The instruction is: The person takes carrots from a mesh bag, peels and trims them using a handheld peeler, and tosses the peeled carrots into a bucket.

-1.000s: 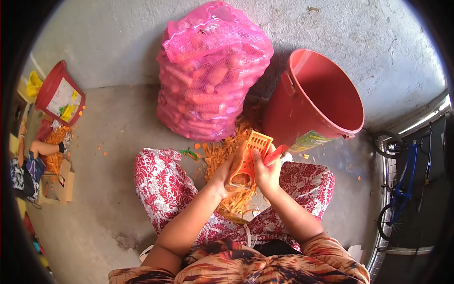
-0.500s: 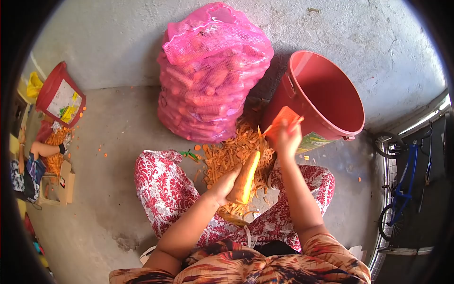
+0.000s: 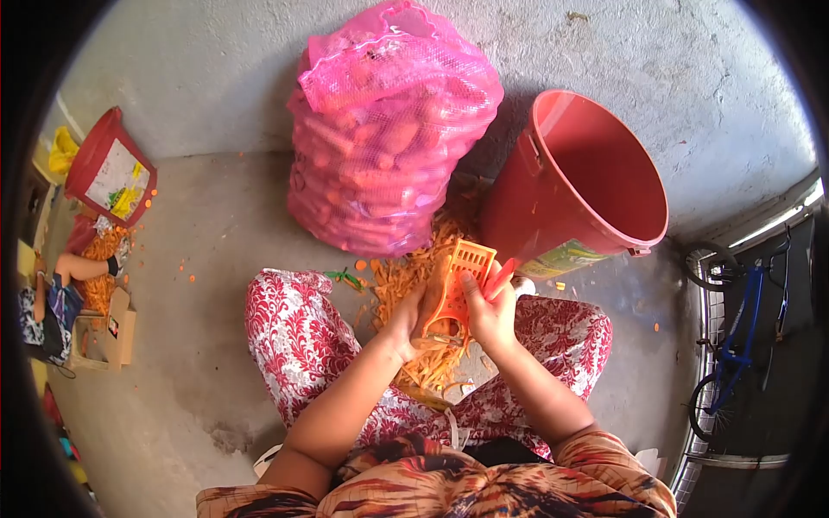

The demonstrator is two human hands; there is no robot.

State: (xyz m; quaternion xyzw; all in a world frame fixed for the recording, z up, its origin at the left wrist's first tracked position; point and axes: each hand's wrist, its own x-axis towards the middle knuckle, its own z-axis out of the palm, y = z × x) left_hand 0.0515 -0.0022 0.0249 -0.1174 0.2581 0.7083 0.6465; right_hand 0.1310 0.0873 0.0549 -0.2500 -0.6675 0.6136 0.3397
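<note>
My left hand (image 3: 409, 320) is wrapped round a carrot (image 3: 443, 328), which is mostly hidden under the orange peeler (image 3: 467, 274). My right hand (image 3: 490, 312) grips the peeler and lays its slotted flat body along the carrot, the thumb on its face. A red handle-like piece (image 3: 500, 279) sticks out beside the right fingers. Under both hands, orange peelings (image 3: 427, 371) lie heaped between my crossed legs. Beyond them stands a pink mesh sack (image 3: 380, 147) full of carrots.
A large red bucket (image 3: 515, 203) stands at the right of the sack. At far left are another red bucket (image 3: 82, 164), a cardboard box (image 3: 125, 337) and a seated person (image 3: 52, 311) near more peelings. A blue bicycle (image 3: 744, 319) is at the right.
Half a second ago my right hand held the peeler up near the bucket, apart from the carrot. Now it is back down on the carrot, close to my left hand.
</note>
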